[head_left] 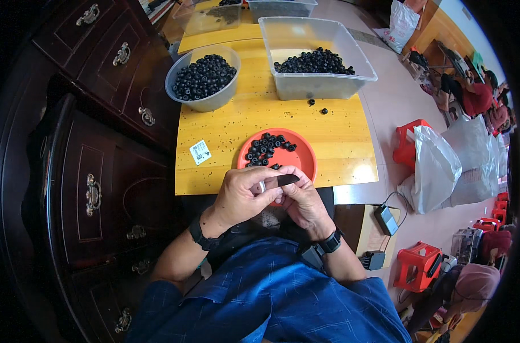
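Note:
My left hand (240, 190) and my right hand (305, 204) meet over the near edge of a round orange-red plate (307, 155). Both are closed, thumbs and fingertips pinched together. A dark, flat piece with a tapered end (287, 179) shows between them; which hand carries it I cannot tell. A small whitish band (262, 186) is visible at my left fingers. Whatever else sits between the fingertips is hidden. On the plate lie several small black ring-shaped rubber-like parts (264, 147), gathered mostly at its left and far side.
A round clear tub (230, 92) and a rectangular clear bin (323, 87), both holding black parts, stand farther back on the yellow table (345, 148). Two loose parts lie before the bin. A white label (200, 152) is at left. Dark drawers (100, 188) border the left side; red stools (418, 266) stand right.

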Demonstrator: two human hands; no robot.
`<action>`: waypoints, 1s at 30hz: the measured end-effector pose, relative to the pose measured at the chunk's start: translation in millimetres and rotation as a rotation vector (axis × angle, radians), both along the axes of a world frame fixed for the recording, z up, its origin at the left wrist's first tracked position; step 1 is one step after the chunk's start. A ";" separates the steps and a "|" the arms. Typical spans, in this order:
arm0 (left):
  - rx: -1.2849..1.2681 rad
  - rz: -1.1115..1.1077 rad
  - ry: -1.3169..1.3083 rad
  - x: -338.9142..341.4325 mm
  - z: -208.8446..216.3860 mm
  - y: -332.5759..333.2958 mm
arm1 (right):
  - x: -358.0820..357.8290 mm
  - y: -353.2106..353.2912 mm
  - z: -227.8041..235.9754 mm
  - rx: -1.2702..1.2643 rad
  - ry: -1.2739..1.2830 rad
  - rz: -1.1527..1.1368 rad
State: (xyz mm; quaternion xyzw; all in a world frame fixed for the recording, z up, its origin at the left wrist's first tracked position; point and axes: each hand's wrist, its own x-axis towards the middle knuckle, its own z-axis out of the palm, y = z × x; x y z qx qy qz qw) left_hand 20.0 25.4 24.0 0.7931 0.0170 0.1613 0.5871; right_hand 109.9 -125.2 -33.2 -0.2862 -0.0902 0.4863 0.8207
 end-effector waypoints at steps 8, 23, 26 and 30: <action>0.037 0.149 -0.039 2.4 -0.5 -8.7 | -1.8 1.8 2.4 -0.012 0.096 -0.028; 0.128 0.161 0.021 -2.2 -13.0 8.6 | 1.2 4.4 -4.5 0.081 0.199 -0.019; 0.213 0.085 0.178 -2.1 -4.5 17.6 | 3.2 5.2 -11.1 0.111 0.203 0.008; 0.243 0.055 0.184 1.3 -2.8 19.3 | 3.0 6.1 -12.2 0.114 0.209 0.011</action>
